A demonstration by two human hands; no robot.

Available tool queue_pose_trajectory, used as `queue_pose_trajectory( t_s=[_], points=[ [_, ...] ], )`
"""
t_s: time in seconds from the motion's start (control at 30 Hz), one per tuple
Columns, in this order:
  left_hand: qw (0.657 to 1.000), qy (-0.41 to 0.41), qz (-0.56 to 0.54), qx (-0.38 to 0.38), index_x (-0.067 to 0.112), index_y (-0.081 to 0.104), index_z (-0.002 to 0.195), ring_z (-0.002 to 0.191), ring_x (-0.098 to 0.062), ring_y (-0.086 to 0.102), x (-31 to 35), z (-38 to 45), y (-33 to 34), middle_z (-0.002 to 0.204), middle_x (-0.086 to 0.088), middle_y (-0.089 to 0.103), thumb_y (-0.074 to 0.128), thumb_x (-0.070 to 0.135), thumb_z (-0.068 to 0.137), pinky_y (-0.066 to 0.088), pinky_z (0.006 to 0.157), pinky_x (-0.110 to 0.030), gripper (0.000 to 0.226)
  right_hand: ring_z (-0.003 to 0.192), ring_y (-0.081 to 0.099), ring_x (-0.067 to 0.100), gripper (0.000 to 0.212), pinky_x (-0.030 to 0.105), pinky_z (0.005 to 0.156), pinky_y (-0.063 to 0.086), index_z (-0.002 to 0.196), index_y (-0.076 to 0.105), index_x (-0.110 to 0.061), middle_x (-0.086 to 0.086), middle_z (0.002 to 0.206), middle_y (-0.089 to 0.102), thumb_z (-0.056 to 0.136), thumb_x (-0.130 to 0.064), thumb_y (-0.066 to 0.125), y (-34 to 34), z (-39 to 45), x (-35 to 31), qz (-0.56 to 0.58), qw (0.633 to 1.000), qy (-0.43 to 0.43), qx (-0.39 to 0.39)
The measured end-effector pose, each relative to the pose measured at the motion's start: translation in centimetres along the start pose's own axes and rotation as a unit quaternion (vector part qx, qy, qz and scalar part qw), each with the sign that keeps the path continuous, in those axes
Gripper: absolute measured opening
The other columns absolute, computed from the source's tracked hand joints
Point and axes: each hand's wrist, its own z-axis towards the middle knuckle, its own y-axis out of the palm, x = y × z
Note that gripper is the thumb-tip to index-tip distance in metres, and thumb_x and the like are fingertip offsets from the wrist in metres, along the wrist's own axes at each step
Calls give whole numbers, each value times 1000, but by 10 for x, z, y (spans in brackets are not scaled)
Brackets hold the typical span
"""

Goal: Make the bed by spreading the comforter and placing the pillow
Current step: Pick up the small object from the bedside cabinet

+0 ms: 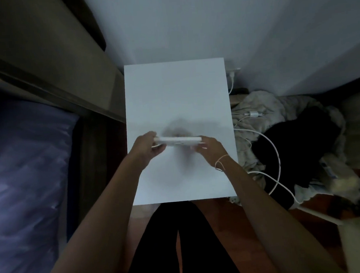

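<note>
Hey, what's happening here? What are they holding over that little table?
A person stands at a white bedside table, holding a slim white object by its ends with the left hand and right hand; what it is can't be told. The bed at left isn't being touched. Cables and clothes lie at right.

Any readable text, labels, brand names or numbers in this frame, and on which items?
None can be read.
White flat object held by left hand and right hand: no print visible.
Pale object with a bluish label on the floor: too blurred to read.
</note>
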Motion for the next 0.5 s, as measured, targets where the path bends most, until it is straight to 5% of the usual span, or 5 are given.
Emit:
queue_pose_trajectory(
  t_s=[0.13,0.27,0.4,0.5],
  points=[
    [998,37,50,-11,7,59,101,85,-23,63,4,0,-2,104,-10,64,34,32,99,52,80,-31,34,100,63,19,28,29,85,48,115,66,-16,4,112,70,91,-27,56,-3,12,-11,-1,1000,15,27],
    [974,130,187,1,32,68,81,94,-21,57,-5,-5,-2,99,2,65,48,17,79,45,89,-35,25,101,65,17,26,30,92,49,112,68,-22,-1,110,72,88,-28,59,-1,17,-9,19,999,24,40],
    [933,187,305,24,25,59,125,99,-24,59,-26,-1,-5,123,-7,63,38,-3,78,43,81,-27,59,95,66,13,25,28,90,51,113,67,-19,-1,108,72,88,-21,62,11,7,-4,55,994,16,92],
    [920,190,343,11,25,41,141,115,-27,54,-41,-3,-3,137,-14,51,38,-4,82,43,91,-29,66,98,66,12,33,29,90,54,121,61,-16,-2,114,69,88,-11,63,34,-4,0,136,973,24,183]
  ],
)
